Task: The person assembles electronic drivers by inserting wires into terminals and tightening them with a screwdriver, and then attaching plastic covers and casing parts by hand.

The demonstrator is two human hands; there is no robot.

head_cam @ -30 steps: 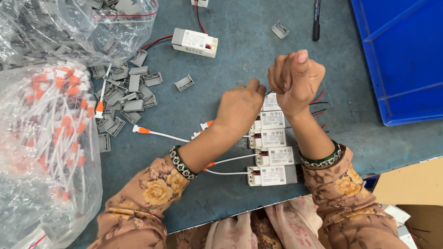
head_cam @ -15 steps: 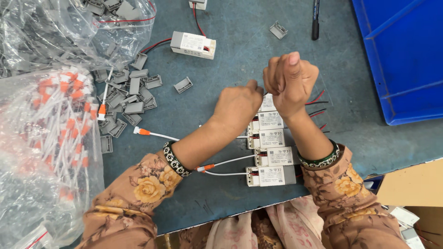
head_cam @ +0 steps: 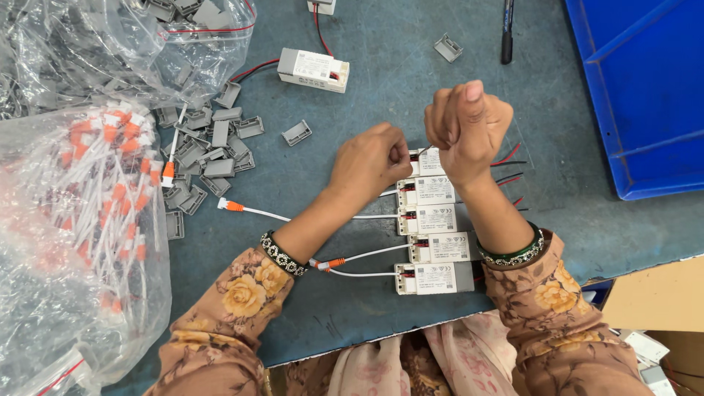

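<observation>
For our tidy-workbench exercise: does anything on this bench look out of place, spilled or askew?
Yes. Small grey plastic covers lie scattered loose beside the clear bag, and one white driver box sits askew, apart from the neat row of driver boxes.

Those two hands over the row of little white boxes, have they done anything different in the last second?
Hardly. The left hand has stayed pinched at the top box of the row of white boxes, and the right hand is still a raised fist just above it, having shifted only slightly. Nothing was picked up or let go. The grey clips and bags lie unchanged.
</observation>
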